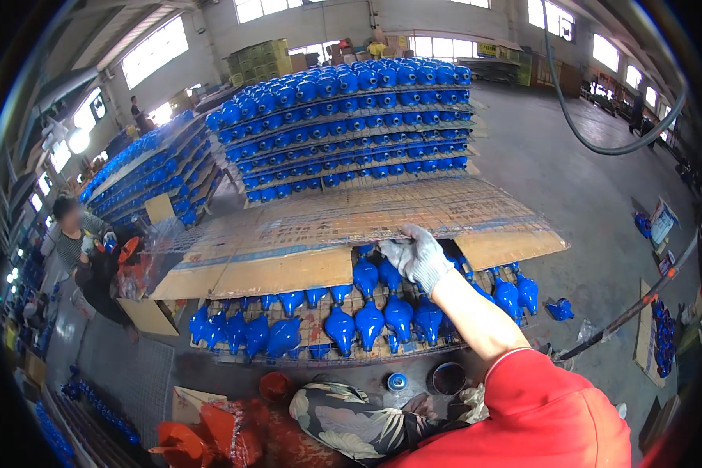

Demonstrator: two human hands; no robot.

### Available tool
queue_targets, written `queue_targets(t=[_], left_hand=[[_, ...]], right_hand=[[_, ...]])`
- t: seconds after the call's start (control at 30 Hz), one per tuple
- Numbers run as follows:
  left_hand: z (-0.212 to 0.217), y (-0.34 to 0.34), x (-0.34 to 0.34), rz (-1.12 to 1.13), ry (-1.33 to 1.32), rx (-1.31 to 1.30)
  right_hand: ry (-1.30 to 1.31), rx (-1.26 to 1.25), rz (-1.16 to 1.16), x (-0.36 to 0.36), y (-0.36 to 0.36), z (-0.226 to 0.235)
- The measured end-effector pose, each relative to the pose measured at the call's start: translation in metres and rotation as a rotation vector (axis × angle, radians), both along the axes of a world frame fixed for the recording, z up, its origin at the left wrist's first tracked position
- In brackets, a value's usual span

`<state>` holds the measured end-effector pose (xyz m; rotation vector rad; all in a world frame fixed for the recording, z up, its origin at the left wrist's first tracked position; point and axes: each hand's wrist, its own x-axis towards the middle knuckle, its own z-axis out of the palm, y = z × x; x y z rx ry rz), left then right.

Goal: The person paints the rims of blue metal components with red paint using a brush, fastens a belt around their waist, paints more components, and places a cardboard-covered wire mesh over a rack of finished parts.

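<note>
My right hand [420, 259], in a whitish work glove, reaches forward from a red sleeve. Its fingers are closed on the near edge of a wire mesh panel [343, 214], which lies over flattened cardboard sheets [265, 273]. Below that edge, rows of glossy blue rounded castings [340, 329] with narrow necks stand on a lower mesh layer. Some castings further back are hidden beneath the cardboard. My left hand is outside the picture.
Tall tiers of blue castings [351, 144] rise behind the panel. At left a co-worker [82, 242] crouches beside red material. A blue can [397, 382], a dark paint bucket [448, 378] and a red bucket [274, 386] stand near my legs. A thick hose [600, 148] hangs at right.
</note>
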<state>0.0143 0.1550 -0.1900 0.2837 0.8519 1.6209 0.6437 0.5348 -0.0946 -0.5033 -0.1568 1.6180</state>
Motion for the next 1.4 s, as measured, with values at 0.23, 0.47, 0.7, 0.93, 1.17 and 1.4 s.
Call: queue_targets(t=[0.23, 0.47, 0.7, 0.93, 1.17, 1.4], left_hand=[[-0.022, -0.113, 0.015, 0.541, 0.793, -0.439], [0.031, -0.076, 0.057, 0.542, 0.356, -0.212], [0.052, -0.111, 0.061, 0.45, 0.561, -0.357], [0.059, -0.053, 0.078, 0.245, 0.677, -0.382], [0.003, 0.027, 0.111, 0.051, 0.481, -0.683], [-0.07, 0.014, 0.076, 0.5, -0.081, -0.621]], right_hand=[[-0.153, -0.334, 0.049, -0.035, -0.035, -0.086], [-0.207, -0.384, 0.158, 0.04, -0.023, -0.232], [-0.237, -0.345, 0.28, 0.012, -0.045, -0.244], [-0.163, -0.357, 0.253, 0.009, -0.065, -0.218], [-0.24, -0.394, 0.196, -0.02, -0.066, -0.22], [-0.23, -0.355, 0.178, -0.011, -0.069, -0.235]])
